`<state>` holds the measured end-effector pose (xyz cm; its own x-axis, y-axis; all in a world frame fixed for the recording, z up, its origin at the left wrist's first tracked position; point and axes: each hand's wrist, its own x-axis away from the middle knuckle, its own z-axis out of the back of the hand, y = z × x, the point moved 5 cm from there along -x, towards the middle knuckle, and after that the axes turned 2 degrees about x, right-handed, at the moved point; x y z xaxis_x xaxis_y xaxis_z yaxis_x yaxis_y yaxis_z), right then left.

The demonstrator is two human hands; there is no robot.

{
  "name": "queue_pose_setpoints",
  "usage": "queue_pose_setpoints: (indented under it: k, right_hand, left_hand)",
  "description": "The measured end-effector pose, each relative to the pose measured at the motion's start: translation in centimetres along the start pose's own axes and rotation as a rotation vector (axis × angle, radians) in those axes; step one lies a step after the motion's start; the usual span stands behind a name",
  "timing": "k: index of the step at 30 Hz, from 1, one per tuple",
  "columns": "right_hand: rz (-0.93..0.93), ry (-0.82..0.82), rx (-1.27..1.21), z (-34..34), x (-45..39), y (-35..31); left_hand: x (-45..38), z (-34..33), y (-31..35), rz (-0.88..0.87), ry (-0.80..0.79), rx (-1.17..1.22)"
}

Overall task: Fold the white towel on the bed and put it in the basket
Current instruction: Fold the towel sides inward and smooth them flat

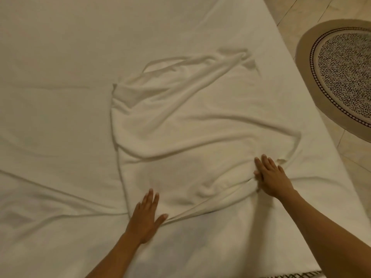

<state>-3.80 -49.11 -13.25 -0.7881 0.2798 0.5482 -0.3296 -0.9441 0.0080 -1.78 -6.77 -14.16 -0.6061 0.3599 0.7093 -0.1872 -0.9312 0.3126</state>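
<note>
A white towel (190,117) lies spread and wrinkled on the bed (60,67), reaching from the middle toward the near right. My left hand (145,217) rests flat on its near left corner, fingers apart. Palm down, my right hand (271,177) presses on the towel's near right edge, where the cloth bunches into folds under it. Neither hand holds anything. No basket is in view.
The bed's right edge runs diagonally from top middle to bottom right. Beyond it is a tiled floor (301,13) with a round patterned rug (345,73). The bedsheet is creased at the near left.
</note>
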Motion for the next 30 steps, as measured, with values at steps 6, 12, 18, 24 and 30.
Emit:
queue_pose_setpoints:
  k: [6, 12, 18, 24, 30]
  right_hand:
    - [-0.02, 0.044, 0.034, 1.1, -0.4, 3.7]
    - [-0.024, 0.034, 0.157, 2.1, -1.1, 7.1]
    - [0.041, 0.049, 0.168, 3.0, -1.7, 7.9]
    - [0.168, 0.174, 0.061, 3.6, -1.8, 7.4]
    - [0.136, 0.211, 0.014, 3.7, -2.4, 9.7]
  left_hand:
    - [0.6, -3.0, -0.7, -0.004, 0.006, -0.008]
    - [0.0, -3.6, -1.0, 0.055, 0.179, -0.071]
    - [0.1, -3.9, 2.4, 0.177, 0.294, -0.079]
    - [-1.6, -5.4, 9.7, 0.042, 0.308, 0.024]
    - [-2.7, -6.0, 12.5, 0.122, 0.365, 0.039]
